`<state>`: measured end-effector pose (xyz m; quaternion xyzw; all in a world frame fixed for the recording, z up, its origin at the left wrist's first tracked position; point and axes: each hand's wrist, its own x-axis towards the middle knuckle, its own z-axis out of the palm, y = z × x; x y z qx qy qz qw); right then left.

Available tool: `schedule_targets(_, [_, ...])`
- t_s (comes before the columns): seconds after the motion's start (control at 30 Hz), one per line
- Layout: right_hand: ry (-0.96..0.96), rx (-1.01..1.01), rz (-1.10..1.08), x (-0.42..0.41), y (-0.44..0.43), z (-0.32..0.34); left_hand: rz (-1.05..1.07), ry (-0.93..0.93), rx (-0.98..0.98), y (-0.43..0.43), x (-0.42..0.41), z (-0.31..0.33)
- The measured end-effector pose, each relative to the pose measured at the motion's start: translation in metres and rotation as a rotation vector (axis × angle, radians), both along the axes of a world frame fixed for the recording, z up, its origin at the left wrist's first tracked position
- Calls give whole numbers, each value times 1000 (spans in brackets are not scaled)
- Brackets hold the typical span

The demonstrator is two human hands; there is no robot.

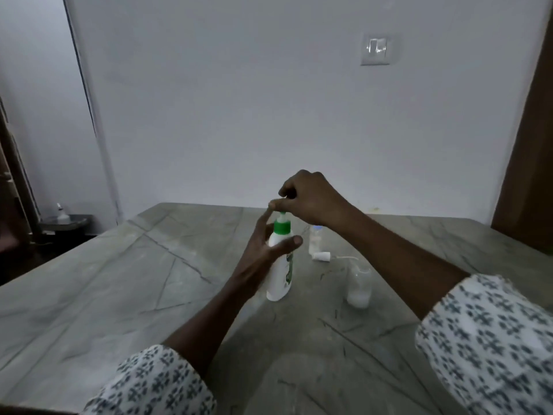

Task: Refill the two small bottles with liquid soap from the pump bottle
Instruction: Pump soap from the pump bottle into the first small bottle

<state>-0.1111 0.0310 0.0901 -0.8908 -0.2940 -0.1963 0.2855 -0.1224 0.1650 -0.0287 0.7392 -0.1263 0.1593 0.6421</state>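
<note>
Pump bottle: white, green collar, upright at table centre. Left hand: grasping the bottle's body, thumb across the front. Right hand: fingertips pinching the bottle's top from above. Small bottle, open: at 4 o'clock of the pump bottle, white liquid at its base. Small bottle, blue-capped: at 1 o'clock, just beside. Loose white cap with tube: lying between the two small bottles.

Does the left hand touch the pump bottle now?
Touching. In the head view the left hand wraps the pump bottle, thumb across its white body.
</note>
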Motion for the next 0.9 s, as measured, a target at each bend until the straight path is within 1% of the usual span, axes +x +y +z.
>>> schedule_targets(0.07, [44, -27, 28, 6, 1, 3, -24, 22, 30, -2, 3, -2])
schedule_targets(0.17, [118, 7, 93, 6, -3, 5, -27, 9, -12, -10, 6, -9])
schedule_targets(0.27, [165, 48, 141, 8, -7, 2, 29, -37, 59, -14, 5, -10])
schedule_targets(0.4, [170, 78, 173, 12, -11, -2, 75, -57, 90, -18, 3, -9])
schedule_targets(0.53, [180, 120, 193, 14, -16, -4, 53, -65, 81, -17, 5, -10])
schedule_targets(0.67, [188, 117, 197, 13, -17, -6, 43, -73, 89, -15, 7, -11])
schedule_targets(0.77, [138, 110, 182, 1, -26, -4, -4, -71, 49, -12, 4, -8])
schedule_targets(0.83, [81, 231, 120, -7, -49, -9, 17, -130, -24, -7, 3, 3])
schedule_targets(0.9, [55, 386, 6, -15, -82, -32, 38, -220, -37, -3, 3, 20])
